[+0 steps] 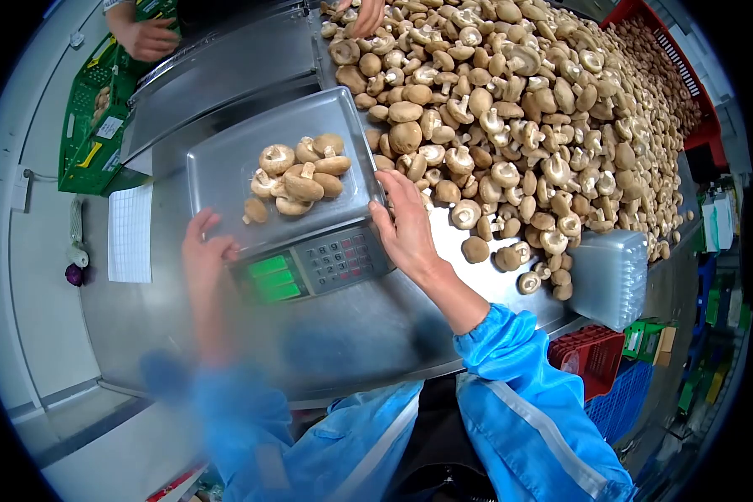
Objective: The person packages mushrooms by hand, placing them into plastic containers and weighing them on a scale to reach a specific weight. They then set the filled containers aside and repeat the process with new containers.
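Observation:
An electronic scale (314,263) with a green display and keypad stands on the steel table. On its pan (217,171) lies a clear tray holding several brown mushrooms (297,177). My left hand (202,251), blurred, is at the pan's near left edge with fingers spread, holding nothing. My right hand (406,227) rests open against the pan's near right corner, next to the big mushroom pile (519,109).
A stack of clear plastic trays (609,276) sits at the table's right edge. Another person's hands (146,38) work at the far side, near a green crate (88,125). Red crates (590,356) and a blue crate stand below right. A paper sheet (130,233) lies left.

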A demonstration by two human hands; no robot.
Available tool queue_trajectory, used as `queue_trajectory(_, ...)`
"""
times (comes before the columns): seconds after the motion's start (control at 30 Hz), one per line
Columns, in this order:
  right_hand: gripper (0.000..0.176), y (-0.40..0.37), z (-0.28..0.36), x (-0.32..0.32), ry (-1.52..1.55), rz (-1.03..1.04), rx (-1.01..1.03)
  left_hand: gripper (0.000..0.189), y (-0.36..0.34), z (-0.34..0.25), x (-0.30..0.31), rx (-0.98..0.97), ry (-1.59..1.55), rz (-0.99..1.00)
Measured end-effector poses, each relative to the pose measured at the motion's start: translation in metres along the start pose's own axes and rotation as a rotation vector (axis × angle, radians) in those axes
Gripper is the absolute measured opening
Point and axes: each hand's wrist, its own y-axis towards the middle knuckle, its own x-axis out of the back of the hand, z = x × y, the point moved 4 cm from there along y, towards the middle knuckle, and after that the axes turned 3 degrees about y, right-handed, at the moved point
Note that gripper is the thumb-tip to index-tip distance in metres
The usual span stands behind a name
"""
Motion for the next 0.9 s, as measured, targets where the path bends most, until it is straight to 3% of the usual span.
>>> queue_trajectory(0.2,0.040,-0.013,0.005,0.011,-0.008,-0.016,0.013,0.066,-0.012,-0.007,-0.013,-0.037,-0.029,0.008)
queue_trajectory(0.3,0.038,-0.032,0.009,0.027,0.036,-0.023,0.039,0.061,-0.042,-0.014,-0.025,-0.200,-0.172,-0.133)
queue_trajectory(0.4,0.034,-0.076,-0.006,0.055,0.035,-0.116,0.062,0.060,-0.082,0.018,-0.052,-0.499,-0.068,-0.303)
queue_trajectory(0.47,0.031,-0.107,-0.017,0.085,-0.003,-0.173,0.083,0.061,-0.120,0.041,-0.085,-0.477,0.163,-0.016)
queue_trajectory(0.53,0.030,-0.143,-0.033,0.119,-0.046,-0.309,-0.014,0.063,-0.166,0.038,-0.133,-0.613,0.424,0.295)
queue_trajectory(0.57,0.029,-0.159,-0.039,0.136,-0.063,-0.378,-0.083,0.064,-0.195,0.021,-0.158,-0.801,0.645,0.419)
queue_trajectory(0.63,0.030,-0.200,-0.071,0.167,-0.081,-0.573,-0.239,0.064,-0.229,0.036,-0.208,-0.878,0.612,0.781)
queue_trajectory(0.8,0.034,-0.269,-0.121,0.229,-0.113,-0.931,-0.547,0.058,-0.293,0.041,-0.303,-1.212,0.495,1.121)
queue_trajectory(0.9,0.040,-0.277,-0.136,0.243,-0.074,-0.972,-0.734,0.054,-0.309,0.044,-0.345,-1.266,0.515,1.121)
